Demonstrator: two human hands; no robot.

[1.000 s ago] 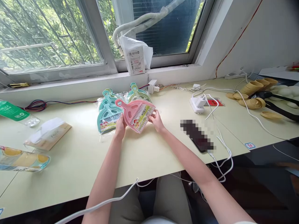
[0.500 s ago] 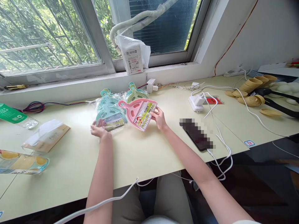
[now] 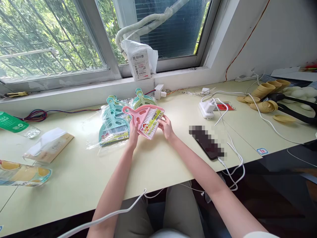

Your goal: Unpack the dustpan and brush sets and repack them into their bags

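A pink dustpan and brush set (image 3: 142, 115) with white bristles and a printed label is held tilted above the table, between both hands. My right hand (image 3: 166, 127) grips its right edge by the bristles. At its lower left side, my left hand (image 3: 133, 134) has closed on the pan's edge, its fingers partly behind it. Just left lies a turquoise dustpan and brush set (image 3: 113, 127) in clear wrapping, touched by neither hand. Behind these are more wrapped sets, one of them a green dustpan (image 3: 141, 99).
A phone (image 3: 207, 142) with a white cable lies right of my arm, and a charger plug (image 3: 207, 108) stands behind it. Tissues (image 3: 51, 145) and two bottles are at the left. A bagged box (image 3: 140, 64) stands on the sill.
My left hand has left the turquoise set and moved right to take hold of the pink one. The turquoise set now rests on the table. My right hand keeps its grip.
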